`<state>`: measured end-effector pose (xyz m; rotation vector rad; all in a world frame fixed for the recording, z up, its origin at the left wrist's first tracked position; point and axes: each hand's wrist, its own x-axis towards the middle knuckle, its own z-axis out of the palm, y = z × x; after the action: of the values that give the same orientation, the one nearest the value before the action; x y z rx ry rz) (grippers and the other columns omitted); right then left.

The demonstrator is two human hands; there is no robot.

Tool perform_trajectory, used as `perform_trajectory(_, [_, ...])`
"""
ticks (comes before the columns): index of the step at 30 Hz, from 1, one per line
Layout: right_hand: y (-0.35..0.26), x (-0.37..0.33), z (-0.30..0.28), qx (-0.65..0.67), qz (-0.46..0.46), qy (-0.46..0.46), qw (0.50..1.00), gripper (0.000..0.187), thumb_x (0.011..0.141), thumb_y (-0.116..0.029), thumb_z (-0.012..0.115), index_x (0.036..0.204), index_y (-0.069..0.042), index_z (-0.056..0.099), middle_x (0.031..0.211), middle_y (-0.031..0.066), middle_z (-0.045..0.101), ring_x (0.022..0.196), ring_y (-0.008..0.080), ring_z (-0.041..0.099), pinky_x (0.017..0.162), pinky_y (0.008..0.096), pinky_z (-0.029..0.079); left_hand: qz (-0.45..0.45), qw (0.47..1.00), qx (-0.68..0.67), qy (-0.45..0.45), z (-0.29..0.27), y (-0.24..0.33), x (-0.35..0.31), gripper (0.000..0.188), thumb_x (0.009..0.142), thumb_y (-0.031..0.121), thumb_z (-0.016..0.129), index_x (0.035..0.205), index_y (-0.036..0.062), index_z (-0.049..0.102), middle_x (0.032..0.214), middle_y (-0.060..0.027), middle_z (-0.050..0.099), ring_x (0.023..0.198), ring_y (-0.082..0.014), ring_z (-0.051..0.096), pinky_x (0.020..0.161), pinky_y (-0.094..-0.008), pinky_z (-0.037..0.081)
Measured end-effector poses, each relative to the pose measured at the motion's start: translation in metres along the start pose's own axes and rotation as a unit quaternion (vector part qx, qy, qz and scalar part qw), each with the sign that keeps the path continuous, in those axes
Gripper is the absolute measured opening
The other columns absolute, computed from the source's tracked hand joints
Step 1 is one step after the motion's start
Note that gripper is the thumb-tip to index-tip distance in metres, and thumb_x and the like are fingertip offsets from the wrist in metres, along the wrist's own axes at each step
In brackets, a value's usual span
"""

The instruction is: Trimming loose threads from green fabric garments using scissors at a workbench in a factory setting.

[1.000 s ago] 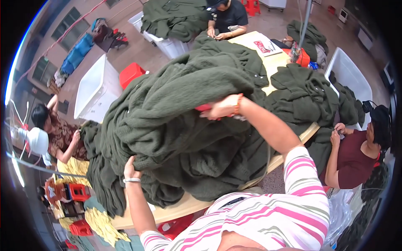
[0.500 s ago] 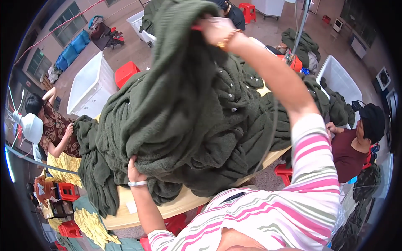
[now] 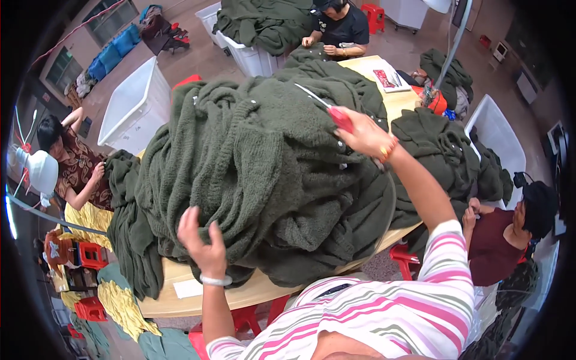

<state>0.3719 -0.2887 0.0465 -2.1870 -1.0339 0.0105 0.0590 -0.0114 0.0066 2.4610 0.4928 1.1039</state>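
Note:
A big heap of dark green knitted garments [image 3: 258, 174] with small shiny buttons or studs covers the table before me. My right hand [image 3: 363, 135] is closed round a pair of red-handled scissors [image 3: 339, 116]; the slim metal blades point to the far left, over the heap. Low on the near left side of the heap is my left hand [image 3: 204, 243], with fingers spread and nothing held. It is over the cloth, though whether it touches is hard to tell.
The wooden table [image 3: 240, 300] carries a white paper [image 3: 189, 288] at its near edge. A person in black [image 3: 345, 33] sits across, one in brown [image 3: 81, 165] at left, one in maroon [image 3: 501, 228] at right. White bins [image 3: 138, 105] and red stools [image 3: 405, 258] stand around.
The garment lifted high by my right hand has dropped onto the heap. My right hand has come lower and nearer, with the scissors now plainly in view. My left hand has let go of the cloth.

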Motion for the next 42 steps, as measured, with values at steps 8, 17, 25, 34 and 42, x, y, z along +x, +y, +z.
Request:
perform_trajectory(8, [-0.012, -0.082, -0.007, 0.065, -0.002, -0.002, 0.998, 0.047, 0.082, -0.005, 0.063, 0.126, 0.001, 0.049, 0.113, 0.0197, 0.060, 0.105, 0.0332, 0.060, 0.090, 0.0370, 0.047, 0.096, 0.989, -0.008, -0.115, 0.103, 0.036, 0.080, 0.083, 0.068, 0.033, 0.083, 0.134, 0.0010, 0.043, 0.122, -0.0194, 0.052, 0.113, -0.0386, 0.047, 0.099, -0.0453, 0.039])
perform_trajectory(17, [0.010, -0.102, -0.006, 0.112, 0.054, -0.023, 0.992, 0.047, 0.082, -0.002, 0.063, 0.127, 0.000, 0.050, 0.107, 0.0179, 0.064, 0.102, 0.0298, 0.064, 0.090, 0.0360, 0.048, 0.123, 0.685, -0.293, -0.656, 0.062, 0.098, 0.034, 0.039, 0.075, 0.010, 0.076, 0.111, 0.0025, 0.064, 0.101, -0.0137, 0.065, 0.096, -0.0244, 0.064, 0.084, -0.0349, 0.050])
perform_trajectory(25, [0.005, -0.100, 0.011, 0.123, 0.023, -0.025, 0.992, 0.045, 0.082, -0.004, 0.063, 0.126, 0.000, 0.051, 0.113, 0.0190, 0.061, 0.107, 0.0340, 0.061, 0.092, 0.0367, 0.047, 0.032, 0.989, 0.104, -0.104, 0.136, 0.036, 0.127, 0.074, 0.073, 0.022, 0.076, 0.137, 0.0088, 0.041, 0.130, -0.0188, 0.043, 0.116, -0.0373, 0.046, 0.095, -0.0449, 0.040])
perform_trajectory(34, [0.009, -0.125, 0.000, 0.119, 0.047, -0.025, 0.991, 0.046, 0.083, 0.000, 0.061, 0.127, 0.000, 0.051, 0.110, 0.0152, 0.063, 0.100, 0.0243, 0.064, 0.089, 0.0345, 0.050, -0.311, 0.756, -0.573, -0.062, 0.011, 0.022, 0.127, 0.033, 0.090, 0.016, 0.063, 0.117, -0.0022, 0.057, 0.107, -0.0111, 0.065, 0.096, -0.0211, 0.064, 0.086, -0.0344, 0.052])
perform_trajectory(42, [-0.029, -0.106, 0.017, 0.114, 0.011, -0.074, 0.991, 0.046, 0.083, -0.001, 0.062, 0.128, -0.001, 0.050, 0.106, 0.0154, 0.064, 0.097, 0.0251, 0.066, 0.087, 0.0342, 0.050, -0.355, 0.841, -0.233, -0.335, -0.065, -0.036, -0.116, 0.047, 0.077, 0.004, 0.074, 0.120, 0.0023, 0.055, 0.103, -0.0095, 0.062, 0.094, -0.0220, 0.061, 0.083, -0.0343, 0.050])
